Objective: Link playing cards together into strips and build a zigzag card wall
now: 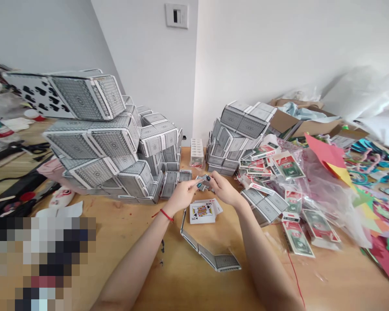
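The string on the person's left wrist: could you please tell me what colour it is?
The string is red, best seen in the head view.

The only legible sign is a black K index on the face-up playing card [202,213] (the small print on the dollar-patterned card boxes [297,239] to its right is too small to read).

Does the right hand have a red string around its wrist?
No, the red string is around the wrist of the left hand, and the wrist of the right hand shows no string.
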`<state>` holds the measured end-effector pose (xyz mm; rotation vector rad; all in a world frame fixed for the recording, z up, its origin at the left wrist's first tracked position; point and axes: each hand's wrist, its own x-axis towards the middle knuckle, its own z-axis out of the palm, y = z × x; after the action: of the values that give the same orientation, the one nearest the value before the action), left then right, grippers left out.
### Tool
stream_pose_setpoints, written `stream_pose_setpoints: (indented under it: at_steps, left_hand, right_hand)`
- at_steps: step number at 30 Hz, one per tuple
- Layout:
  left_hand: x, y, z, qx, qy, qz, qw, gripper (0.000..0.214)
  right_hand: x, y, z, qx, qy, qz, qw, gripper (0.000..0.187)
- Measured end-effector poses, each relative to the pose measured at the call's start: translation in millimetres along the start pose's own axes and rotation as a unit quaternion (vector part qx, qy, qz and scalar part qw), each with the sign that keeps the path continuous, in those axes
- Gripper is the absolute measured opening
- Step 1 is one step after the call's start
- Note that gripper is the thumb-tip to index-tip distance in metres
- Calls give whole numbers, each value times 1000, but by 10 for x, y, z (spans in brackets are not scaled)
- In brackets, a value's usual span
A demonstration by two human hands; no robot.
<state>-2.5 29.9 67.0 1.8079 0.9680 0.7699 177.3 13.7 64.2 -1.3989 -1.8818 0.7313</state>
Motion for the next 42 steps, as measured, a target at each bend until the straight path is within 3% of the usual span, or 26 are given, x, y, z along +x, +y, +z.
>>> stream_pose_setpoints:
  at_steps: [5, 11, 15, 20, 24, 27, 32, 36, 42]
  left_hand:
    - [6, 19, -13, -47, -11, -19, 999, 37]
    - [-9, -5, 78, 18, 14, -9, 1000, 39]
    - [5, -51, 73, 6, 14, -20, 1000, 37]
    - [40, -173, -14, 10, 14, -62, 998, 31]
    - [69, -286, -122, 46, 44, -91, 994, 30]
    - [78, -322, -175, 65, 51, -110, 991, 28]
    - [73, -288, -189, 104, 42, -105, 988, 25]
    - [56, -215, -200, 133, 34, -79, 987, 27]
    - [-14, -119, -221, 219, -41, -81, 972, 31]
  right_hand:
    - [-13, -2, 7, 49, -11, 6, 999, 17]
    - [11, -43, 95, 27, 21, -11, 999, 19]
    - [25, -48, 143, 28, 24, -10, 999, 19]
    - [-34, -38, -46, 5, -9, -8, 1000, 24]
    - [-103, 2, -216, -81, -93, 48, 991, 19]
    - [-131, -16, -168, -155, -178, 95, 967, 16]
    - [-138, -154, 150, -219, -264, 90, 935, 53]
    - [-133, -207, 288, -295, -297, 110, 902, 64]
    - [-117, -127, 180, -321, -299, 140, 888, 63]
